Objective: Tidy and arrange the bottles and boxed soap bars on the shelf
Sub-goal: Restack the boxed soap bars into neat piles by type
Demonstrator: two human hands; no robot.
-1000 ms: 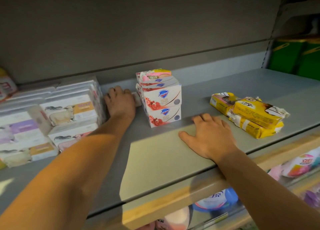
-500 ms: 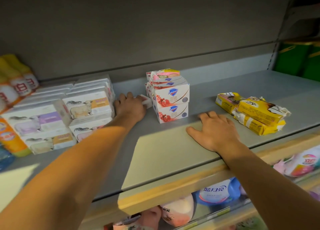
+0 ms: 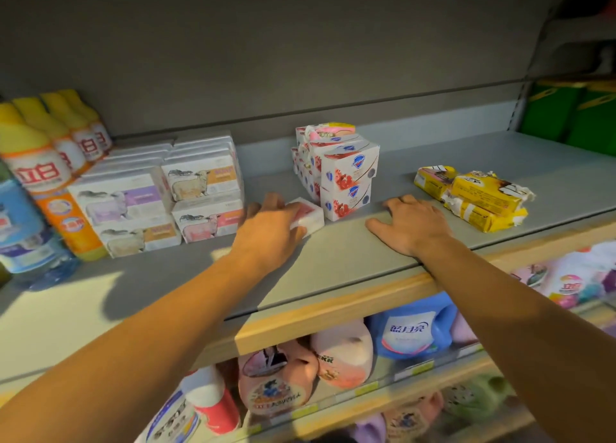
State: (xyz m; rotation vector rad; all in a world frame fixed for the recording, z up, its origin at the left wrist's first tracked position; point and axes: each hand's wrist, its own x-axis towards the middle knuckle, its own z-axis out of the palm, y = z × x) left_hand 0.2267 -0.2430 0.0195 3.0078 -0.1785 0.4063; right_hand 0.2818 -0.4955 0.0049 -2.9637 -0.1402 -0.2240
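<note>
At centre frame the left hand point(image 3: 270, 229) grips a small white-and-red soap box point(image 3: 308, 214), fingers curled over its near end, with the box lying on the grey shelf point(image 3: 333, 262) just left of a stack of white boxed soap bars point(image 3: 336, 172) printed with red fruit and a blue shield. That stack stands two boxes high with more rows behind it, and a pink-wrapped bar point(image 3: 328, 132) lies on top at the back. Whether the held box touches the stack cannot be told.

The right hand point(image 3: 408, 229) lies flat on the shelf, palm down and fingers spread and straight, holding nothing, just right of the stack's front corner. To its right, toward the right edge of the frame, a loose pile of yellow wrapped soap bars point(image 3: 480, 199) sits with torn wrappers.

At left of centre, white soap boxes with a sheep picture point(image 3: 200, 182) are stacked in neat rows, just beside the left hand. Further left stand yellow-capped bottles point(image 3: 36, 155) with red lettering, an orange-labelled bottle point(image 3: 71, 222), and a blue-labelled bottle point(image 3: 23, 229) at the left edge.

Below the shelf's wooden front edge point(image 3: 333, 312), the lower shelf holds a blue detergent jug point(image 3: 413, 329) and pink jugs point(image 3: 276, 379). Green packages point(image 3: 566, 115) show at upper right.
</note>
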